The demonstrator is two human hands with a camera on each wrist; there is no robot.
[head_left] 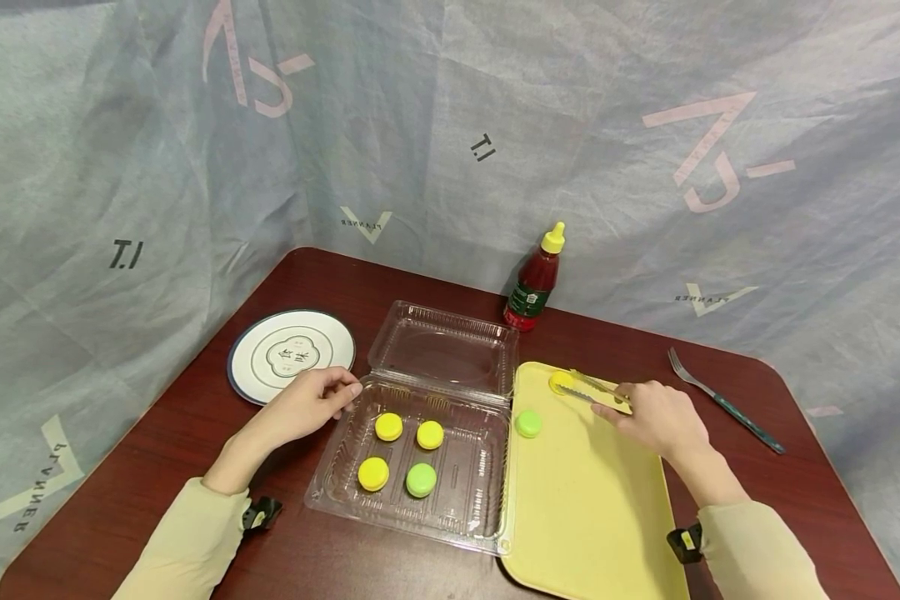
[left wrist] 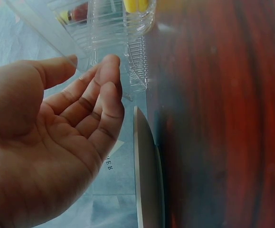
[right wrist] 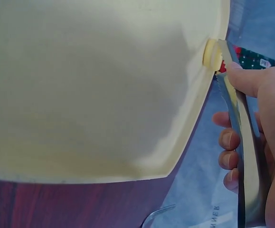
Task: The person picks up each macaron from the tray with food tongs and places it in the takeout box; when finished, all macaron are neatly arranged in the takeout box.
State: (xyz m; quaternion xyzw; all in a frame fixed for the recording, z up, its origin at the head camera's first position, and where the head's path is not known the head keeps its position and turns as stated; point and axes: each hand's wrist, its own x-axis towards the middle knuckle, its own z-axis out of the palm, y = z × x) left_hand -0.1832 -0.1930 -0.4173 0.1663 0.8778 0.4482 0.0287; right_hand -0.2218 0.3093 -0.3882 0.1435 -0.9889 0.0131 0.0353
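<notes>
My right hand (head_left: 663, 417) grips metal tongs (right wrist: 249, 156), thumb on one arm and fingers curled round the other. The tong tips are spread around a yellow macaron (head_left: 560, 382) at the far end of the yellow tray (head_left: 592, 508). A green macaron (head_left: 528, 423) sits nearby, by the tray's left rim. My left hand (head_left: 307, 404) is at the left side of an opened clear plastic clamshell box (head_left: 465, 517), fingers loosely bent and fingertips right at its rim. Inside the box lie three yellow macarons (head_left: 388, 427) and one green macaron (head_left: 421, 480).
A white plate with a blue rim (head_left: 247, 358) lies left of the box, beside my left hand. Behind the tray stands a red sauce bottle (head_left: 534, 283) with a yellow cap. To the right is a fork (head_left: 727, 404). Grey cloth (head_left: 435, 167) hangs behind the dark red table (head_left: 330, 275).
</notes>
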